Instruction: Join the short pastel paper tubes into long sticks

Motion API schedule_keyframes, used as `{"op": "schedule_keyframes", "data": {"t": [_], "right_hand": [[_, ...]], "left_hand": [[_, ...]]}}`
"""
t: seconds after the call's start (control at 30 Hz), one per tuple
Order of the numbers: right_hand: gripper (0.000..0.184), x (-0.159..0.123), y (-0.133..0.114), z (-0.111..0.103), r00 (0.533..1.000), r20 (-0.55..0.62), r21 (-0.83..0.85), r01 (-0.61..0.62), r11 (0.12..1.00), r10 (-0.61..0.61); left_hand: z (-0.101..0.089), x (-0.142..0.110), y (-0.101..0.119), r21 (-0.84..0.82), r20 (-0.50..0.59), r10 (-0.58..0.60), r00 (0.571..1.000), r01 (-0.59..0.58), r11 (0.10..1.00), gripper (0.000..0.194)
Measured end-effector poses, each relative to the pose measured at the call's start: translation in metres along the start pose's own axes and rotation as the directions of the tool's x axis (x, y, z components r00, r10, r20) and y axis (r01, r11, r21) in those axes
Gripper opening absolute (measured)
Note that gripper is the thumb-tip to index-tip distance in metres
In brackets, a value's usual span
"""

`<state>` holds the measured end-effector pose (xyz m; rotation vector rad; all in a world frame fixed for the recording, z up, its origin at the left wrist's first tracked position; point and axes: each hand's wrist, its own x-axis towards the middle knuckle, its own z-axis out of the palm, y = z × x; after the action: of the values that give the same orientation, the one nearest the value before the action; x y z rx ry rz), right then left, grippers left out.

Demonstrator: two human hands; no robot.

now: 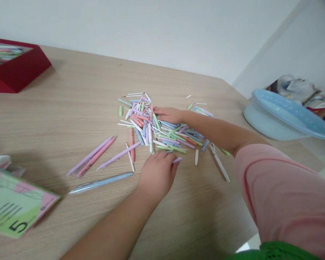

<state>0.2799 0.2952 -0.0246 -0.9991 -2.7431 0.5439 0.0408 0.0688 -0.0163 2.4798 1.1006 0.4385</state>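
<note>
A heap of pastel pen parts (168,139), with barrels, caps and thin white refills among them, lies on the wooden table. My left hand (157,171) is closed at the heap's near edge, and a purple pen piece (177,160) sticks out by its thumb. Stretched across the heap, my right hand (170,115) rests its extended fingers on the parts, close to a pink barrel (152,112); its fingertips are partly hidden. Left of the heap lie a blue pen (101,183), a purple pen (119,156) and a pink pen (96,157).
A red box (24,70) of pens stands at the back left. A green and pink booklet (21,206) lies at the near left. On the right is a light blue basin (273,119). A white pen (220,162) lies under my right forearm's side of the table (86,79).
</note>
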Motion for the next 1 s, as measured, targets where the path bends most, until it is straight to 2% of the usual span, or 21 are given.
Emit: {"op": "schedule_keyframes", "data": {"t": [0.13, 0.23, 0.33, 0.43, 0.47, 0.5, 0.53, 0.6, 0.67, 0.8, 0.9, 1.0], "right_hand": [[0.061, -0.011, -0.025, 0.007, 1.000, 0.017, -0.048, 0.022, 0.999, -0.021], [0.064, -0.017, -0.037, 0.001, 1.000, 0.013, -0.056, 0.025, 0.998, -0.024], [0.065, -0.037, -0.063, -0.005, 0.984, -0.157, -0.089, -0.097, 0.991, 0.082], [0.052, -0.074, -0.110, 0.002, 0.900, -0.363, -0.063, -0.282, 0.957, 0.241], [0.047, -0.087, -0.128, 0.008, 0.867, -0.407, -0.041, -0.331, 0.943, 0.287], [0.042, -0.100, -0.145, 0.015, 0.857, -0.414, -0.032, -0.352, 0.935, 0.309], [0.037, -0.110, -0.160, 0.022, 0.870, -0.392, -0.032, -0.337, 0.941, 0.298], [0.028, -0.123, -0.182, 0.035, 0.938, -0.253, -0.038, -0.253, 0.967, 0.235], [0.025, -0.128, -0.192, 0.043, 0.959, -0.218, -0.074, -0.203, 0.976, 0.183], [0.025, -0.127, -0.191, 0.045, 0.968, -0.241, -0.161, -0.108, 0.981, 0.067], [0.027, -0.128, -0.188, 0.045, 0.984, -0.171, -0.174, 0.010, 0.985, -0.040], [0.028, -0.132, -0.185, 0.040, 0.992, -0.113, -0.154, 0.042, 0.987, -0.060]], "left_hand": [[0.000, 0.001, -0.003, -0.041, -0.022, 0.033, 0.999, -0.034, 0.999, 0.024], [0.000, 0.001, -0.003, -0.042, -0.011, 0.023, 1.000, -0.023, 0.999, 0.020], [0.001, 0.001, -0.002, -0.033, -0.011, -0.021, 1.000, 0.021, 0.999, 0.022], [0.003, 0.001, -0.003, -0.021, -0.034, -0.037, 0.999, 0.037, 0.999, 0.028], [0.003, 0.001, -0.003, -0.020, -0.039, -0.039, 0.998, 0.039, 0.999, 0.029], [0.004, 0.002, -0.003, -0.023, -0.043, -0.042, 0.998, 0.041, 0.999, 0.031], [0.004, 0.002, -0.004, -0.031, -0.044, -0.047, 0.998, 0.045, 0.998, 0.033], [0.006, 0.004, -0.005, -0.064, -0.040, -0.049, 0.998, 0.046, 0.997, 0.036], [0.007, 0.005, -0.006, -0.112, -0.045, -0.049, 0.998, 0.043, 0.993, 0.035], [0.009, 0.005, -0.010, -0.200, -0.122, -0.101, 0.987, 0.075, 0.977, 0.041], [0.011, 0.004, -0.013, -0.209, -0.157, -0.081, 0.984, 0.047, 0.977, 0.052], [0.014, 0.002, -0.012, -0.170, -0.163, -0.034, 0.986, 0.006, 0.986, 0.053]]}}
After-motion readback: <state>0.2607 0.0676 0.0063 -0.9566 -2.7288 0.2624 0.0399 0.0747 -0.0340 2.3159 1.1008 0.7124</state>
